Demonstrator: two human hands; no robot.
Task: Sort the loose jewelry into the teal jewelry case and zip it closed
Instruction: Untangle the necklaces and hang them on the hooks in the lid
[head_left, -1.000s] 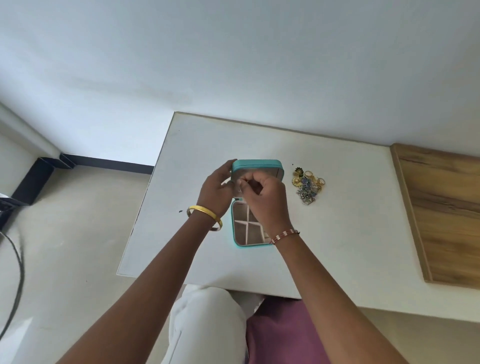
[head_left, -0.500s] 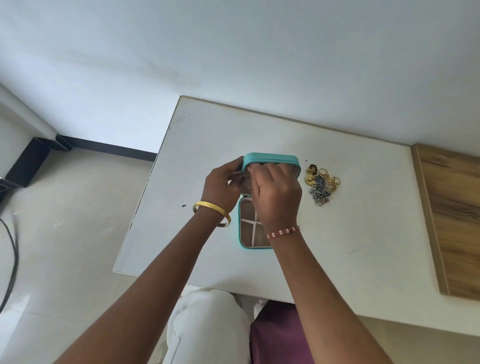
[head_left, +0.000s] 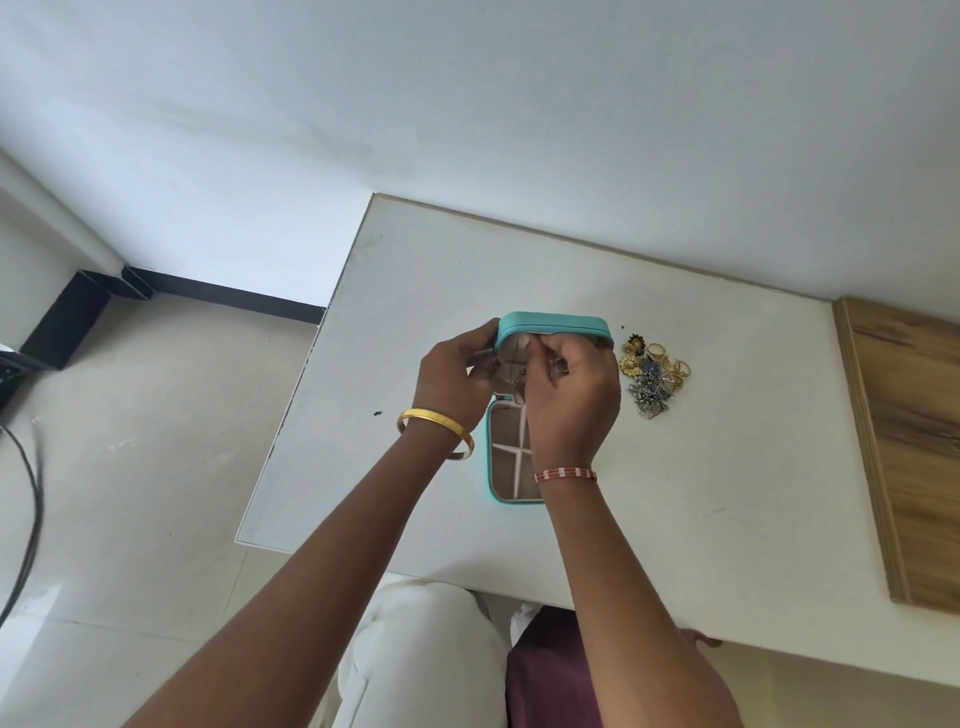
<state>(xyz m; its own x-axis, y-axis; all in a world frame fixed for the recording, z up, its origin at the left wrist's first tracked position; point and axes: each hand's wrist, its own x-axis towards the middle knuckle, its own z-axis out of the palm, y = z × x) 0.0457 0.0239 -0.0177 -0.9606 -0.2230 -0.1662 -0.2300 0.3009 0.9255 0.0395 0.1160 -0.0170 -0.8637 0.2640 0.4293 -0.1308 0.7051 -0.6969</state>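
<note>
Barely started imo: both hands, left hand (head_left: 457, 379) and right hand (head_left: 569, 395), are pinching a thin chain against the open teal case's (head_left: 550, 325) lid, while the jewelry pile (head_left: 652, 376) is sitting just right of them on the desk (head_left: 727, 441), unsorted.

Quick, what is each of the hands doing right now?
Left hand: grips the upright lid of the open teal jewelry case.
Right hand: fingers curled at the lid's inside, pinching something small; cannot tell what.
</note>
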